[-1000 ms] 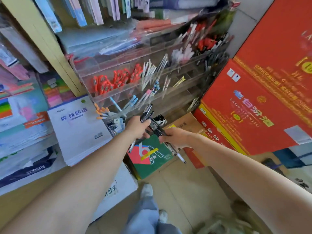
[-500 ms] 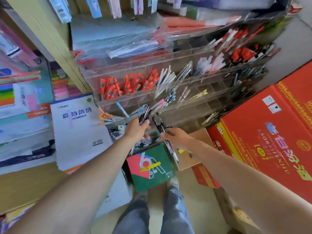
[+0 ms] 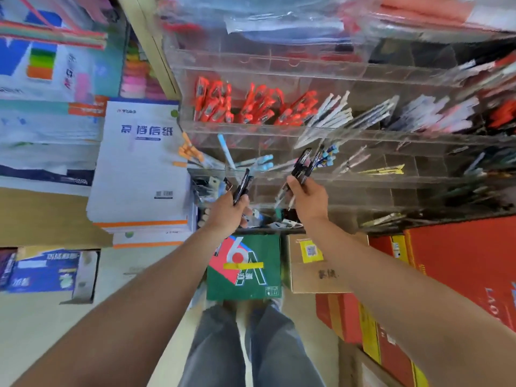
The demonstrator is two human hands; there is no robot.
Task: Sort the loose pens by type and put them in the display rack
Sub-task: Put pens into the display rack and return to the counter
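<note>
A clear acrylic display rack (image 3: 279,129) with tiered compartments fills the upper middle and right. It holds red pens, white pens and blue-capped pens in separate slots. My left hand (image 3: 227,210) grips a black pen (image 3: 242,185) that points up toward the rack's lower tier. My right hand (image 3: 308,201) holds a small bunch of black pens (image 3: 303,164), their caps up in front of the blue-capped pens. Both hands hover just in front of the lowest tiers, about a hand's width apart.
A stack of white paper pads (image 3: 139,166) lies left of the rack. A green box (image 3: 245,280) and a brown carton (image 3: 315,263) sit on the floor below my hands. Red cartons (image 3: 460,269) stand at the right. My legs are at bottom centre.
My hands have drawn apart. The right hand has risen with its bunch of pens toward the rack, and the left hand keeps one black pen. The camera has swung to face the rack.
</note>
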